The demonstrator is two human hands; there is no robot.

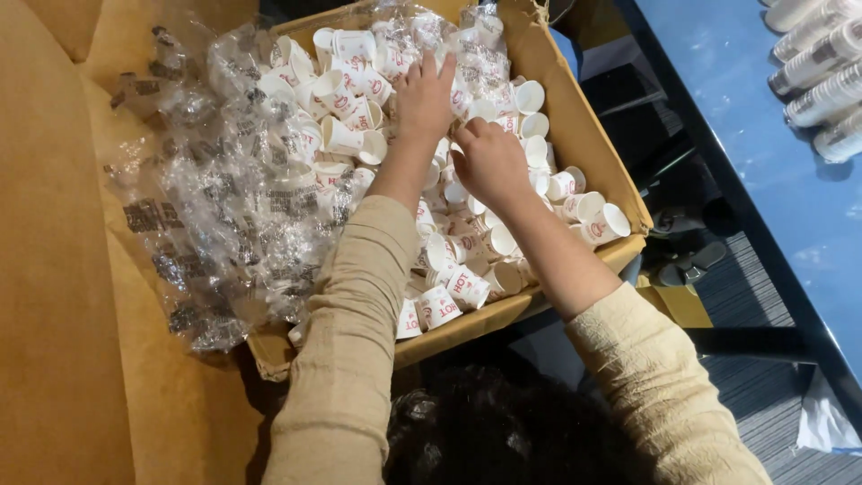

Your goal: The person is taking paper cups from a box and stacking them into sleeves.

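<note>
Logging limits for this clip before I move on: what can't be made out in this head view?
- Right hand: fingers curl down into the loose paper cups, so any grasp is hidden.
- Left hand: palm faces down on the cups, contact underneath unseen.
- Cardboard box: its bottom is covered by cups and crumpled plastic sleeves.
- Stacked cups on the blue table: cut off by the right edge.

Both hands, left hand (424, 94) and right hand (489, 162), dig among paper cups (449, 296).
</note>
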